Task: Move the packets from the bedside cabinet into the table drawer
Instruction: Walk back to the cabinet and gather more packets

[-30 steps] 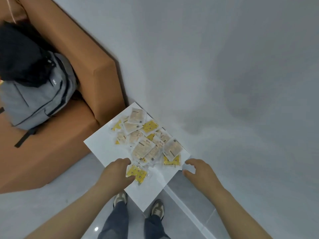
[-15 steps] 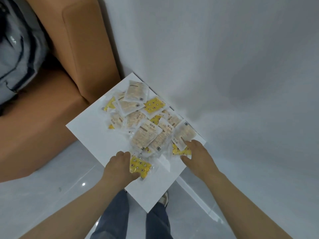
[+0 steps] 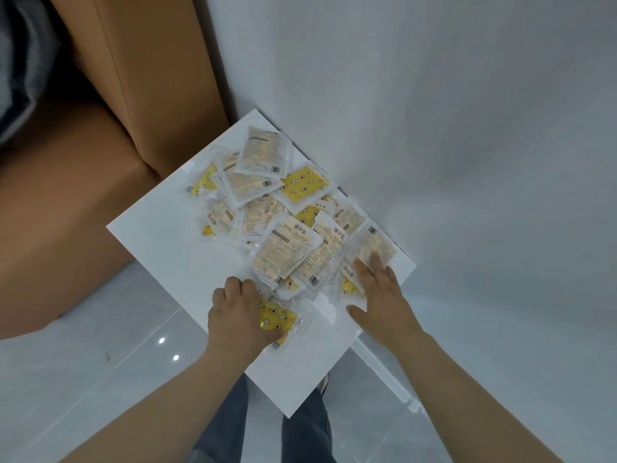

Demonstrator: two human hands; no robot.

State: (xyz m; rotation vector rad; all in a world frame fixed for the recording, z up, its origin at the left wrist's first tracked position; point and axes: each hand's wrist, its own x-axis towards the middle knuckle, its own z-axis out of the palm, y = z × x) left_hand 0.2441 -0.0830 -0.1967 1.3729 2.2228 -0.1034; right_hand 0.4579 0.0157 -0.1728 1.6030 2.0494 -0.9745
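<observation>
Several clear packets (image 3: pixel 287 252), some yellow and some beige, lie heaped on the white top of the bedside cabinet (image 3: pixel 160 242). My left hand (image 3: pixel 238 315) grips a yellow packet (image 3: pixel 278 320) at the near edge of the heap, with the thumb under it. Straight fingers of my right hand (image 3: pixel 384 295) lie on a beige packet (image 3: pixel 370 245) at the heap's right end. The table drawer is not in view.
An orange-brown sofa (image 3: pixel 100 162) stands left of the cabinet, its armrest against the cabinet's far corner. A grey wall (image 3: pixel 434 128) runs behind and to the right. My legs and the glossy grey floor (image 3: pixel 83 379) are below.
The view has come closer to the cabinet. My right hand moved from the cabinet's right edge onto the beige packet. My left hand kept hold of the yellow packet.
</observation>
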